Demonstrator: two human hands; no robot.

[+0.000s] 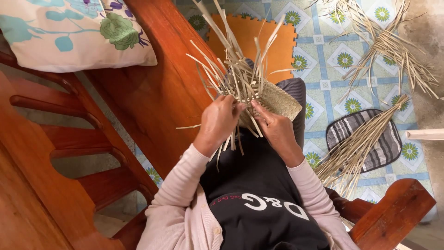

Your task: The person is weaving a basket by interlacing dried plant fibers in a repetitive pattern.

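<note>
Both grips were pinching loose strips of the mat (273, 98) on the lap: left hand (221, 119) at its near-left edge, right hand (274, 126) at its near edge. The strips (231, 60) fanned away, upward; the woven part lay right of the left hand, nearer the right.

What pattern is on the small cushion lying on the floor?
Grey and white stripes on the cushion, seen in the head view.
</note>
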